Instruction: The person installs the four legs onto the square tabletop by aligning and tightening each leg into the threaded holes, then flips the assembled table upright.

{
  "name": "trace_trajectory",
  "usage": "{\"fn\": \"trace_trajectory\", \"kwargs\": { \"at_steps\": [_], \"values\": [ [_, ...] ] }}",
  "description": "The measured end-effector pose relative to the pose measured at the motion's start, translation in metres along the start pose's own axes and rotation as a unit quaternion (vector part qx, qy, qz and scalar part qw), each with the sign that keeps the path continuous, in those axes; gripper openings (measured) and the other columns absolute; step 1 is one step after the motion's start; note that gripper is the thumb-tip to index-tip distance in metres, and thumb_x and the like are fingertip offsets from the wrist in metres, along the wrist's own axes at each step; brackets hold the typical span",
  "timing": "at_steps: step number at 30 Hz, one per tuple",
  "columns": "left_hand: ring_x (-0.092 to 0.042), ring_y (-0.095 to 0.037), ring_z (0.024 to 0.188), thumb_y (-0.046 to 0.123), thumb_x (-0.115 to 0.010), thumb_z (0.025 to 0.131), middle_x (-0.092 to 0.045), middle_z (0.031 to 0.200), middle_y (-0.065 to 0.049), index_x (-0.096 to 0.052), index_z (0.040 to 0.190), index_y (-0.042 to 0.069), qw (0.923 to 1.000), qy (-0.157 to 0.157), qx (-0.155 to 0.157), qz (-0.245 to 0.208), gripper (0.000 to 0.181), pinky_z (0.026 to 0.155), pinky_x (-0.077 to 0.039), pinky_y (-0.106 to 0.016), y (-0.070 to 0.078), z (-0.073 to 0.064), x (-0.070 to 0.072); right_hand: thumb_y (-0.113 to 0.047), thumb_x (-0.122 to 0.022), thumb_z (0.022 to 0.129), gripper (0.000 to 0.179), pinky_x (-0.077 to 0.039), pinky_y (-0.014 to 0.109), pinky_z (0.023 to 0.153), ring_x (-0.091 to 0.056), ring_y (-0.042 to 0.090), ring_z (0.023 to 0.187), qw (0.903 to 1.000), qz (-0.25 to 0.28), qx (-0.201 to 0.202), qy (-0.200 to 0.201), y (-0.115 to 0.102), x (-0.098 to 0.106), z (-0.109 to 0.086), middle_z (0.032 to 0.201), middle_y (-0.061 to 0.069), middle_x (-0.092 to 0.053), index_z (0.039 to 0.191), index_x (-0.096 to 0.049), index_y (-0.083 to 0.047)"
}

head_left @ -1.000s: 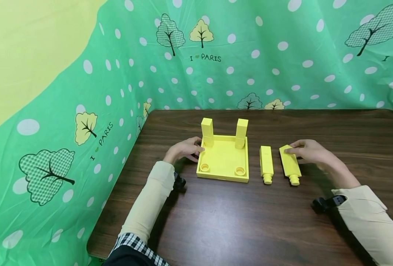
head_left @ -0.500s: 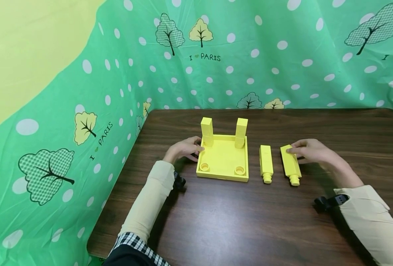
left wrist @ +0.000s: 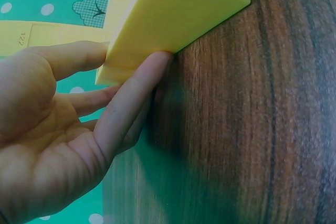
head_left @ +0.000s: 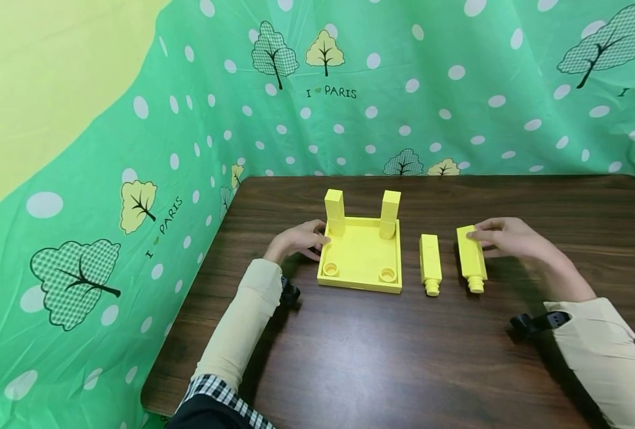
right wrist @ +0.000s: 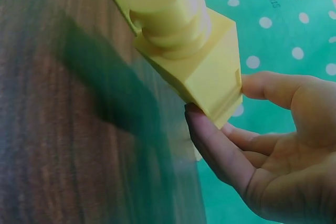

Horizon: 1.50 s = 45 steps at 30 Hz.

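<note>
A square yellow toy tabletop [head_left: 364, 256] lies upside down, its raised rim facing up. Two yellow legs stand upright in its far corners, while round sockets show in the near ones. At its left side my left hand [head_left: 299, 239] holds the edge, thumb on the rim and fingers along the outer wall [left wrist: 189, 11]. My right hand [head_left: 510, 239] pinches a loose yellow table leg [head_left: 472, 256] by its square far end. That leg's round threaded tip [right wrist: 173, 19] points toward me, and in the right wrist view its shadow falls on the wood.
Between the tabletop and the held leg, another loose yellow leg [head_left: 430, 259] lies on the dark wooden table [head_left: 381, 357]. Green dotted cloth [head_left: 435, 113] hangs behind and to the left of the table. Each wrist wears a small black camera.
My right hand has lifted the leg slightly, shifting it a little to the right and away from me, and straightening it. The left hand and the tabletop have stayed put.
</note>
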<state>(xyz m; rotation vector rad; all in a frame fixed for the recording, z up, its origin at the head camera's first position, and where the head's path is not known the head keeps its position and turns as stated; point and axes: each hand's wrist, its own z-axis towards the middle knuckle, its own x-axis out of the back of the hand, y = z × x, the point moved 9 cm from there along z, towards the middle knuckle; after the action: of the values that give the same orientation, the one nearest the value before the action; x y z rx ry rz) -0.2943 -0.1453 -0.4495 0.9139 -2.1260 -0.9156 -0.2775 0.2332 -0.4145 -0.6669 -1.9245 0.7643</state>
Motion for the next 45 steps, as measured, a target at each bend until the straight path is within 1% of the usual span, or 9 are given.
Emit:
{"fn": "trace_trajectory", "kwargs": {
  "at_steps": [4, 9, 13, 17, 26, 33, 37, 41, 45],
  "values": [
    [-0.056, -0.022, 0.091, 0.016, -0.054, 0.098, -0.048, 0.121, -0.017, -0.027, 0.146, 0.01, 1.0, 0.0, -0.002, 0.0, 0.055, 0.08, -0.059, -0.037, 0.001, 0.0, -0.001, -0.047, -0.053, 0.095, 0.078, -0.057, 0.039, 0.085, -0.057, 0.027, 0.107, 0.9999, 0.006, 0.005, 0.008, -0.006, 0.006, -0.001, 0.136, 0.032, -0.039, 0.14, -0.03, 0.013],
    [-0.057, -0.023, 0.091, 0.016, -0.053, 0.099, -0.048, 0.123, -0.018, -0.026, 0.147, 0.01, 1.0, -0.001, -0.005, 0.0, 0.056, 0.08, -0.058, -0.038, 0.001, -0.001, -0.001, -0.047, -0.054, 0.095, 0.079, -0.056, 0.039, 0.087, -0.06, 0.01, 0.097, 0.9997, 0.021, 0.013, 0.009, -0.015, 0.009, -0.003, 0.139, 0.032, -0.036, 0.141, -0.029, 0.013],
    [-0.057, -0.024, 0.095, 0.016, -0.052, 0.099, -0.047, 0.126, -0.018, -0.028, 0.146, 0.01, 1.0, 0.0, -0.002, 0.002, 0.054, 0.08, -0.058, -0.037, 0.001, -0.002, -0.001, -0.046, -0.055, 0.095, 0.079, -0.056, 0.039, 0.088, -0.056, -0.004, 0.088, 0.9993, 0.031, 0.017, 0.01, -0.02, 0.01, -0.005, 0.14, 0.031, -0.036, 0.141, -0.028, 0.012],
    [-0.057, -0.025, 0.098, 0.016, -0.052, 0.099, -0.045, 0.128, -0.018, -0.028, 0.146, 0.01, 1.0, 0.0, -0.001, 0.004, 0.053, 0.08, -0.059, -0.036, 0.0, -0.002, -0.001, -0.044, -0.054, 0.096, 0.079, -0.056, 0.038, 0.088, -0.054, -0.01, 0.083, 0.9988, 0.04, 0.025, 0.011, -0.025, 0.009, -0.007, 0.141, 0.031, -0.035, 0.142, -0.026, 0.012],
    [-0.057, -0.025, 0.096, 0.017, -0.052, 0.099, -0.044, 0.129, -0.018, -0.028, 0.146, 0.01, 1.0, 0.001, 0.001, 0.003, 0.053, 0.079, -0.059, -0.036, 0.0, -0.003, -0.001, -0.046, -0.054, 0.095, 0.08, -0.056, 0.039, 0.088, -0.057, -0.005, 0.088, 0.9985, 0.036, 0.032, 0.024, -0.032, 0.011, -0.008, 0.14, 0.029, -0.035, 0.143, -0.026, 0.011],
    [-0.056, -0.024, 0.094, 0.017, -0.052, 0.099, -0.045, 0.128, -0.018, -0.028, 0.146, 0.01, 1.0, 0.002, 0.0, 0.001, 0.053, 0.079, -0.059, -0.037, 0.0, -0.002, -0.001, -0.047, -0.054, 0.095, 0.077, -0.057, 0.037, 0.085, -0.063, 0.01, 0.094, 0.9982, 0.024, 0.041, 0.038, -0.037, 0.014, -0.009, 0.137, 0.028, -0.039, 0.142, -0.03, 0.009],
    [-0.056, -0.023, 0.092, 0.017, -0.052, 0.099, -0.046, 0.126, -0.018, -0.028, 0.146, 0.01, 1.0, 0.003, -0.001, 0.003, 0.053, 0.078, -0.059, -0.036, 0.001, -0.002, -0.001, -0.047, -0.054, 0.095, 0.076, -0.057, 0.037, 0.084, -0.065, 0.014, 0.093, 0.9976, 0.022, 0.046, 0.047, -0.041, 0.014, -0.009, 0.135, 0.027, -0.042, 0.142, -0.031, 0.008],
    [-0.056, -0.023, 0.09, 0.016, -0.052, 0.099, -0.046, 0.125, -0.018, -0.028, 0.146, 0.01, 1.0, 0.002, 0.0, 0.003, 0.053, 0.078, -0.059, -0.036, 0.001, -0.002, -0.001, -0.05, -0.055, 0.093, 0.077, -0.058, 0.035, 0.083, -0.065, 0.009, 0.09, 0.9967, 0.027, 0.05, 0.059, -0.045, 0.014, -0.01, 0.134, 0.026, -0.043, 0.142, -0.033, 0.006],
    [-0.056, -0.023, 0.092, 0.017, -0.053, 0.099, -0.046, 0.126, -0.018, -0.028, 0.146, 0.011, 1.0, 0.003, 0.0, 0.002, 0.054, 0.078, -0.059, -0.036, 0.001, -0.002, 0.0, -0.051, -0.055, 0.093, 0.078, -0.058, 0.034, 0.083, -0.062, -0.002, 0.085, 0.996, 0.03, 0.054, 0.066, -0.049, 0.013, -0.01, 0.135, 0.025, -0.043, 0.142, -0.033, 0.006]
  ]
}}
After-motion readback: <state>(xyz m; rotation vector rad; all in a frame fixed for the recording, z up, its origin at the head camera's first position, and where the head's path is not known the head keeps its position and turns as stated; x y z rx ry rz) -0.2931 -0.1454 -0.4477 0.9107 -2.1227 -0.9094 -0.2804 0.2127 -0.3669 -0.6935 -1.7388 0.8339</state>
